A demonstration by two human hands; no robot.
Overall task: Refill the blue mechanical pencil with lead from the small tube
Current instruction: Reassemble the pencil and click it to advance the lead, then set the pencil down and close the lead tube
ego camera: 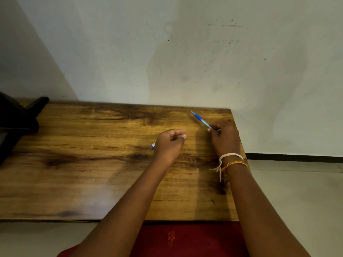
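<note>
My right hand [225,139] is closed around the lower part of the blue mechanical pencil [201,120], whose tip points up and away to the left above the wooden table [92,145]. My left hand [169,143] is curled, thumb and fingertips pinched together near the table's middle. A small blue and white tube [152,145] pokes out at the left of this hand, most of it hidden behind the hand. Whether the hand grips the tube or the tube lies on the table I cannot tell. No lead is visible.
A dark object [16,119] with a black cylindrical part stands at the table's far left. The table's back edge meets a pale wall [185,52]. Its right edge runs just beyond my right wrist, which wears thread bracelets [232,162].
</note>
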